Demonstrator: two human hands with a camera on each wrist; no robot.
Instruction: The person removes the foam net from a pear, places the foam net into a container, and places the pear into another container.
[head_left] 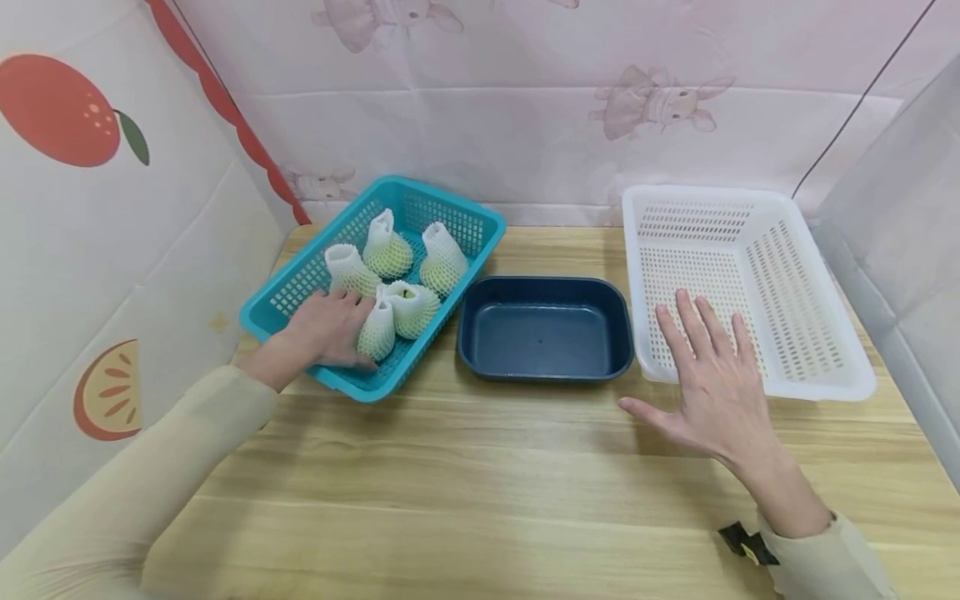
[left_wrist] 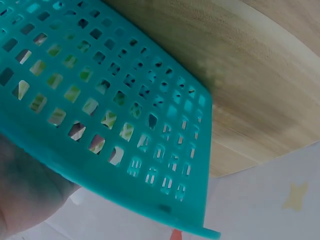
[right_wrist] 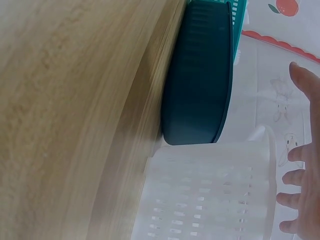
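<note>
My left hand [head_left: 333,329] reaches into the teal basket [head_left: 258,321] at the left and grips a yellow-green fruit in a white foam net [head_left: 377,332], thumb below and index finger above it. Several more such fruits lie around it, among them a netted fruit [head_left: 444,260] by the right wall. In the left wrist view the basket wall [left_wrist: 115,95] hides the fingers; only the base of the hand [left_wrist: 30,192] shows. Held over the front of a white basket [head_left: 821,308], my right hand [head_left: 716,392] has its fingers spread and nothing in them.
A dark blue tub [head_left: 540,329] stands between the two baskets, its inside bare. All three containers sit on a wood-grain table [head_left: 480,483]. Printed cloth walls [head_left: 510,142] border the table at the back and sides. A small black object [head_left: 748,546] sits by the right cuff.
</note>
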